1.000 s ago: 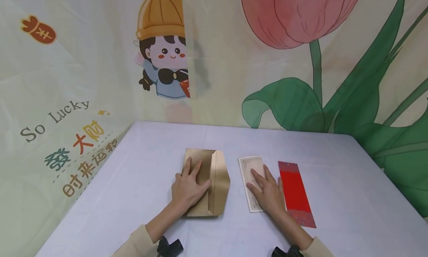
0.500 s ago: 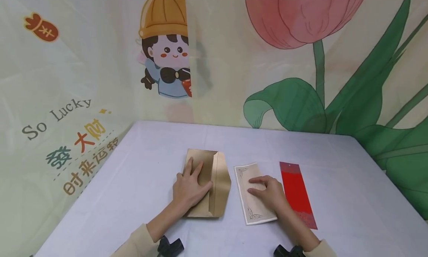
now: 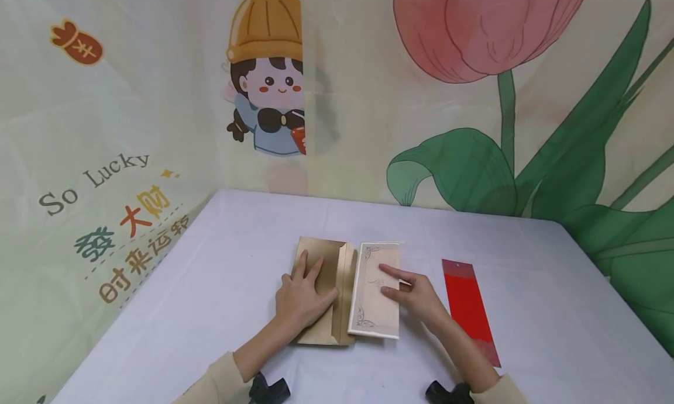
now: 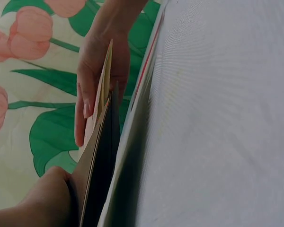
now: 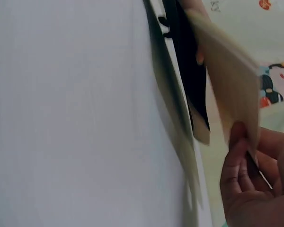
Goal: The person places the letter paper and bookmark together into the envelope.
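Observation:
A gold paper envelope [image 3: 325, 253] lies on the white-covered table with its flap toward the right. My left hand [image 3: 301, 299] rests on it, fingers spread and fairly straight. My right hand [image 3: 418, 299] pinches a cream folded card [image 3: 372, 307] with scroll ornaments at its corners, thumb and fingers on either side of its right edge. The card is raised and overlaps the envelope's flap, hiding much of it. In the right wrist view the card [image 5: 232, 80] stands tilted above the table, its lower end between thumb and fingers.
To the right of my right hand lies a red strip [image 3: 467, 304] with a small hole at its top. Black wrist mounts [image 3: 270, 387] sit at both wrists. Printed cloth hangs behind the white table [image 3: 237, 246].
My right hand went from lying on the cream card to pinching it, then lifted and carried it left over the envelope's flap. The left hand stays on the envelope.

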`<state>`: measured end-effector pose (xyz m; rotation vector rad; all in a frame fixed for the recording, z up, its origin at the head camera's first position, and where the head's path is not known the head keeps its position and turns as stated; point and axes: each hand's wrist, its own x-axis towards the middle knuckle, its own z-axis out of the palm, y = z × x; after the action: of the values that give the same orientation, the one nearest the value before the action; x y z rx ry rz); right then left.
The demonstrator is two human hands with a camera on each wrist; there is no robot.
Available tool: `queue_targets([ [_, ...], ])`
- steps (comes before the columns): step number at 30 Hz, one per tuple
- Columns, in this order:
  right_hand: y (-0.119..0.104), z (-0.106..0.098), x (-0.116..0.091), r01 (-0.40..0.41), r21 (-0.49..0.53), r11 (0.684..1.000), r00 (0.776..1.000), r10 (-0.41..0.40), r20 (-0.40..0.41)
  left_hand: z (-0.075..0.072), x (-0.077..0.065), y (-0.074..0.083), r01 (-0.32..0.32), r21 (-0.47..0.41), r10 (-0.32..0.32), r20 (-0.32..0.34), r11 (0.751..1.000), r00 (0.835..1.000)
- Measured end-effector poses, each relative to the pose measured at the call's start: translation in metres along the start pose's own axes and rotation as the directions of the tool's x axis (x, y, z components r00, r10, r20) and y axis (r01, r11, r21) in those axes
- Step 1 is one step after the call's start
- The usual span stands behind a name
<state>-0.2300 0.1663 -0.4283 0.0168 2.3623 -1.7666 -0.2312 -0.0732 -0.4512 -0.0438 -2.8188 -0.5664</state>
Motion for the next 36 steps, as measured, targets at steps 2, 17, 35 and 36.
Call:
queue_targets([
  [2, 0.001, 0.008, 0.001, 0.031, 0.024, 0.999, 0.996, -0.033, 0.088, 0.001, 0.0, 0.0, -0.002, 0.003, 0.002, -0.007, 1.0, 1.0],
  [17, 0.008, 0.051, 0.013, 0.391, -0.548, 0.739, 0.901, -0.43, 0.063, 0.009, 0.0, -0.002, -0.011, 0.021, 0.011, 0.002, 1.0, 1.0],
  [35, 0.011, 0.059, 0.023, 0.485, -0.646, 0.589, 0.858, -0.461, 0.224, 0.007, -0.001, -0.004, -0.034, 0.058, 0.033, 0.021, 0.998, 0.999],
  [36, 0.011, 0.06, 0.022, 0.49, -0.646, 0.585, 0.858, -0.454, 0.24, 0.007, -0.002, -0.005, -0.035, 0.062, 0.034, 0.021, 0.997, 0.999],
])
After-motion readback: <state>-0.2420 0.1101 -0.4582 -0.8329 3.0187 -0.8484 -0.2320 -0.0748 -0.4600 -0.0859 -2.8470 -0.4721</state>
